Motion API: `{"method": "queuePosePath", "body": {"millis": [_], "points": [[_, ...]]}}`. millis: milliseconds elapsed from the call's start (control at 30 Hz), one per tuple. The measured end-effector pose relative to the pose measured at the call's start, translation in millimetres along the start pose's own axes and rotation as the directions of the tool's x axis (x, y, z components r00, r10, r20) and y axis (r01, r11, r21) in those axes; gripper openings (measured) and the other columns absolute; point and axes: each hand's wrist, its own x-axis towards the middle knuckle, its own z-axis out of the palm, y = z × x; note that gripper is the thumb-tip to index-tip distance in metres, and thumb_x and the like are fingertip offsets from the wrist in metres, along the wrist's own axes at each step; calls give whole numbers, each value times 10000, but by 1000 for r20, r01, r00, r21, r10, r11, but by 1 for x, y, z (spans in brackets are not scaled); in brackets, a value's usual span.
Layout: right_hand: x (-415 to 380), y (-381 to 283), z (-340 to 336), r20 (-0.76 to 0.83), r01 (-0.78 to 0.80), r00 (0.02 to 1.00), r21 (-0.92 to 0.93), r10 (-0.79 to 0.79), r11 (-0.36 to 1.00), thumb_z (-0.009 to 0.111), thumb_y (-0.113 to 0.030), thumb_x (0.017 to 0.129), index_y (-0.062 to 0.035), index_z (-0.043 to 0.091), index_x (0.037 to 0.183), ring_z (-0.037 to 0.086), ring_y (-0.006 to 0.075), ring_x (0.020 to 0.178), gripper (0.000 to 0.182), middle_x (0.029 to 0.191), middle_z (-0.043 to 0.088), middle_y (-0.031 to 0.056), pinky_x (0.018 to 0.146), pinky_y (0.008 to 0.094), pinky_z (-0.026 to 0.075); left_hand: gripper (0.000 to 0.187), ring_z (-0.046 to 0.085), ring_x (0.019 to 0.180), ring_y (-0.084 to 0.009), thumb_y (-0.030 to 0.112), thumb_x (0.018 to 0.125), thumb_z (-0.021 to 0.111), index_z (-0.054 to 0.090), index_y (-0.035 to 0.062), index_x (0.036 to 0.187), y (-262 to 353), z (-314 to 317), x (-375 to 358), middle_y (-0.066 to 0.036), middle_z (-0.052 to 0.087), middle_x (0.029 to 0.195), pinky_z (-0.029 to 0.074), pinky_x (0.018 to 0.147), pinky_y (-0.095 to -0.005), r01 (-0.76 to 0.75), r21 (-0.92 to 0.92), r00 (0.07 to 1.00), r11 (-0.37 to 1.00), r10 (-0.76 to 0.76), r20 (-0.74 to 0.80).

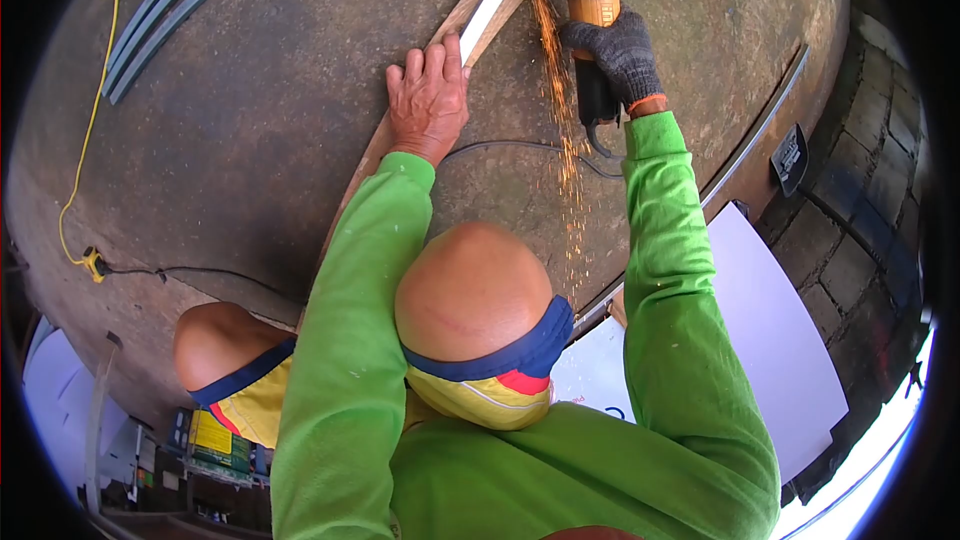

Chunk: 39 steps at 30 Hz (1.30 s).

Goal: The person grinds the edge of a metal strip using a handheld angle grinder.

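Observation:
My right hand [622, 52], in a dark grey knit glove, is wrapped round the body of an angle grinder [597, 5] with a yellow-orange housing. Its disc meets the far end of a shiny metal bar [487, 12], and orange sparks [558, 90] stream back toward me. The bar lies on a wooden plank [462, 12] on the floor. Bare and with fingers bent, my left hand [430, 105] presses the near end of the bar against the plank. The fingertips' underside is hidden.
Several grey metal strips [165, 15] lie at upper left. A yellow extension cord [92, 130] joins a dark cable near its yellow socket [95, 264]. The grinder's cable [510, 144] crosses the floor. On the right are a long metal bar [760, 130], a white sheet [775, 340] and a block wall [840, 240].

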Motion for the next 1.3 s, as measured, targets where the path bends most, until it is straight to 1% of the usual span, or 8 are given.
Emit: {"method": "queuePosePath", "body": {"millis": [100,200,300,500,600,700,900,1300], "points": [[7,2,-1,2,24,1000,-89,-23,996,883,-405,676,-16,705,1045,743,236,766,564,862,750,118,728,368,600,555,515,995,-246,281,970,645,480,78,1459,0,0,0,-61,523,1071,384,837,-419,0,-1,1000,1000,0,-3],[8,7,-1,14,-6,1000,-3,6,1000,892,-405,671,-9,702,1054,744,243,765,583,872,751,127,731,373,600,553,516,994,-248,280,970,644,481,76,1458,0,0,0,-62,523,1071,384,835,-419,0,0,1000,1000,0,-7],[9,9,-1,-13,19,1000,-77,-20,997,889,-391,677,1,703,1046,743,244,757,569,864,751,131,724,375,600,553,516,993,-248,280,970,644,481,74,1457,1,0,0,-62,524,1071,384,834,-419,-1,-3,1000,1000,1,-7],[1,4,-3,17,26,1000,-30,-26,999,887,-387,690,11,699,1044,744,240,755,565,863,749,142,727,375,602,555,516,994,-245,279,970,647,479,73,1457,0,0,0,-62,527,1074,384,837,-419,-4,0,1000,1000,4,-10],[-2,-1,-5,18,-34,999,-63,35,997,889,-373,689,7,700,1039,744,236,765,550,867,748,142,733,374,602,558,515,995,-245,276,969,649,476,74,1459,0,0,0,-63,529,1077,384,838,-418,-5,-5,1000,1000,5,-11],[0,10,0,-17,-1,1000,-27,1,1000,887,-369,684,3,706,1026,743,237,775,537,865,748,137,736,373,601,562,515,996,-247,273,967,652,473,74,1461,0,-1,0,-64,530,1079,383,836,-419,-5,-13,1000,1000,5,-9],[-9,9,-1,-25,6,1000,-112,-9,994,900,-306,688,-6,715,1005,712,189,691,474,835,732,90,665,338,598,559,515,995,-248,271,963,656,479,72,1454,1,0,0,-65,529,1077,382,831,-421,-3,-26,1000,1000,3,-16],[-1,-5,-1,-5,-18,1000,-37,18,999,886,-262,704,4,711,1007,725,199,706,439,833,730,105,666,341,602,544,518,994,-243,286,968,646,490,78,1446,1,1,0,-59,527,1068,382,830,-419,3,-7,1000,1000,-3,-22]]}}
